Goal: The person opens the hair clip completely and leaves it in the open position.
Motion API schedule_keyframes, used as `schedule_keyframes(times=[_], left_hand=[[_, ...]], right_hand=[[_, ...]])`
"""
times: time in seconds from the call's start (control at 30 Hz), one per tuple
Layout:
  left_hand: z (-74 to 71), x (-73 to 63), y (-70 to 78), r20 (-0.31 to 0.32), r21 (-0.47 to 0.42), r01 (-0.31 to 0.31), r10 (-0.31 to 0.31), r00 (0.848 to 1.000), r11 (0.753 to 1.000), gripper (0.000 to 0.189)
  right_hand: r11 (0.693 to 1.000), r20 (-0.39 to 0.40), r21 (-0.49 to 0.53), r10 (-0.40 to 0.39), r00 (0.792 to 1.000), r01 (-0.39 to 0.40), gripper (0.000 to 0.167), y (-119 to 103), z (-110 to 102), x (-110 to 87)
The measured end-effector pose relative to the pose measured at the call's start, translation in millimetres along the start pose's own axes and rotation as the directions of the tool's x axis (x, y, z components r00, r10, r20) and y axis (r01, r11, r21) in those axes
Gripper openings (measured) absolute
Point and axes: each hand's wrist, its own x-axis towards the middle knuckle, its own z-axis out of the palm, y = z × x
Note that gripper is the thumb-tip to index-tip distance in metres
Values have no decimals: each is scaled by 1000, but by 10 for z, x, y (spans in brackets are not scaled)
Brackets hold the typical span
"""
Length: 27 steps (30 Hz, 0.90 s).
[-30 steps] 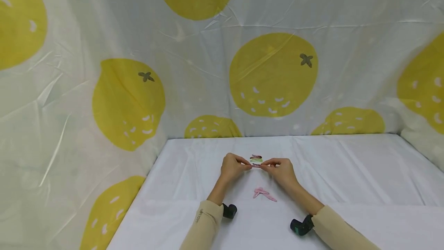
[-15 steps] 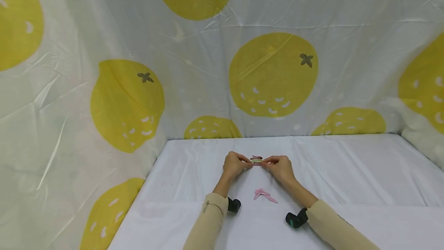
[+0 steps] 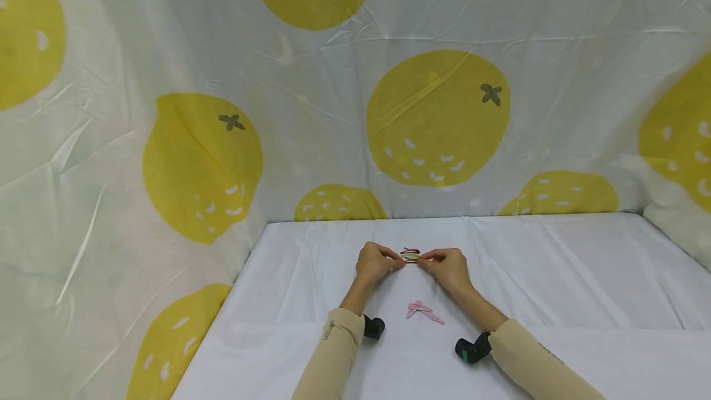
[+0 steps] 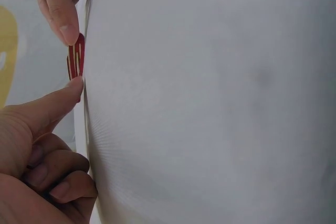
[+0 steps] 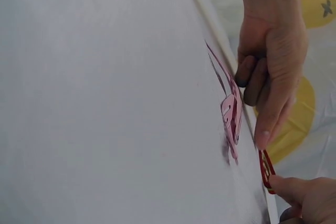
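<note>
While pinching one end with fingers of the left hand and the other with the right hand, held the red clip running left to right, low in the head view's middle, just below something green, with neither hand nearer.

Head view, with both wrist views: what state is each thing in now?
Red clip: held; snapped or unsnapped, unclear
Left hand: pinching one end of the red clip
Right hand: pinching the other end
White cloth: spread, creased
Pink clips: lying overlapped on the cloth
Green and dark red clips: lying beyond the red clip; count unclear
Lemon-print backdrop: hanging, wrinkled
</note>
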Motion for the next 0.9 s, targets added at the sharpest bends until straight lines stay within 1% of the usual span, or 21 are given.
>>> schedule_keyframes(times=[0.13, 0.37, 0.53, 0.6, 0.67, 0.7, 0.77, 0.83, 0.9], left_hand=[[-1, -1, 0, 3, -4, 5, -5, 1000, 1000, 12], [-15, -26, 3, -15, -19, -7, 6, 1000, 1000, 13], [-30, -55, 4, -24, -74, -7, 5, 1000, 997, 14], [-46, -81, 8, -20, -99, -10, 8, 1000, 995, 15], [-78, -126, 6, 0, -136, -22, 23, 1000, 990, 15], [-103, -159, 3, 20, -156, -27, 31, 999, 987, 14], [-178, -265, 9, 68, -187, -49, 63, 996, 981, 13], [-261, -381, 6, 125, -222, -55, 85, 989, 974, 12], [-324, -496, 2, 179, -229, -60, 103, 978, 972, 12]], right_hand=[[1000, -3, 0, 12, 1000, -12, 9, 1, 8, -5], [1000, -15, 8, 22, 1000, -21, 10, -4, 6, -14], [999, -16, 22, 31, 999, -30, 14, -10, -15, -31], [999, -3, 28, 45, 999, -45, 17, -21, -40, -55], [997, 24, 32, 65, 998, -66, 18, -43, -85, -102], [996, 44, 33, 79, 996, -81, 19, -60, -118, -136], [994, 91, 39, 97, 991, -101, 20, -96, -201, -219], [992, 138, 34, 112, 984, -117, 21, -125, -291, -313], [992, 183, 25, 114, 976, -121, 24, -130, -389, -418]])
